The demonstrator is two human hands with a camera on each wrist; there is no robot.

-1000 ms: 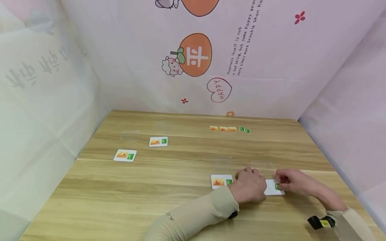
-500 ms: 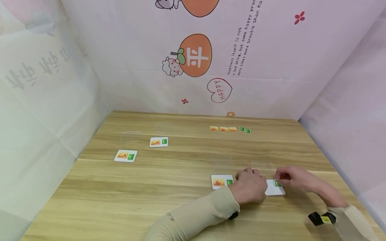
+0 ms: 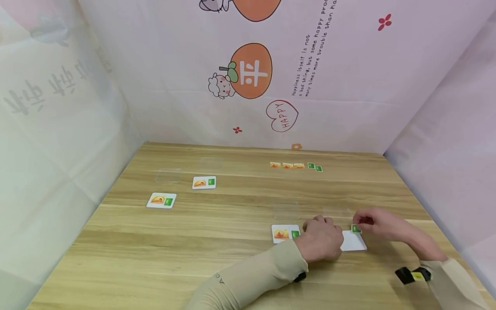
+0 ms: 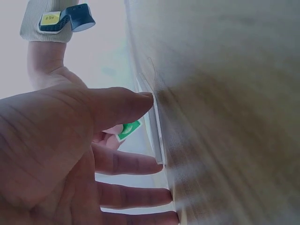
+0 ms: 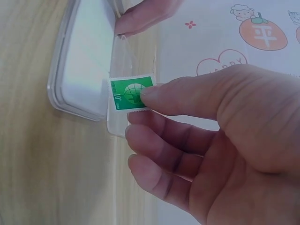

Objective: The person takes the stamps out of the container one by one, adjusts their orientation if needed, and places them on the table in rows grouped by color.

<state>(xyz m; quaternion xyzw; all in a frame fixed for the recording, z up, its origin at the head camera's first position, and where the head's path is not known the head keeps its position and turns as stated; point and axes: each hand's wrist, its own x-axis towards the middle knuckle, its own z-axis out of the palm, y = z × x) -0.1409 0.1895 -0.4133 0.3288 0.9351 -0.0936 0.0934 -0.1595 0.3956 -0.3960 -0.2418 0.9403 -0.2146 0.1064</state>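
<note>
My right hand (image 3: 381, 224) pinches a small green postage stamp (image 5: 124, 93) with a perforated edge between thumb and fingers. It holds the stamp over the back edge of a small clear plastic case (image 5: 84, 61) with a white inside; its clear lid (image 3: 337, 212) lies folded back. My left hand (image 3: 320, 237) steadies this case from the left, thumb and index finger on its edges in the left wrist view. Another such case (image 3: 286, 234), holding an orange stamp and a green stamp, lies just left of my left hand.
Two more cases with an orange and a green stamp each, a nearer case (image 3: 161, 200) and a farther case (image 3: 204, 182), lie at the left. Orange stamps (image 3: 287, 165) and green stamps (image 3: 315, 167) lie loose near the back of the wooden table (image 3: 155, 254). A printed cloth (image 3: 186, 116) stands behind.
My right hand has moved the green stamp from over the case's white inside toward its back edge. My left hand has stayed at the case.
</note>
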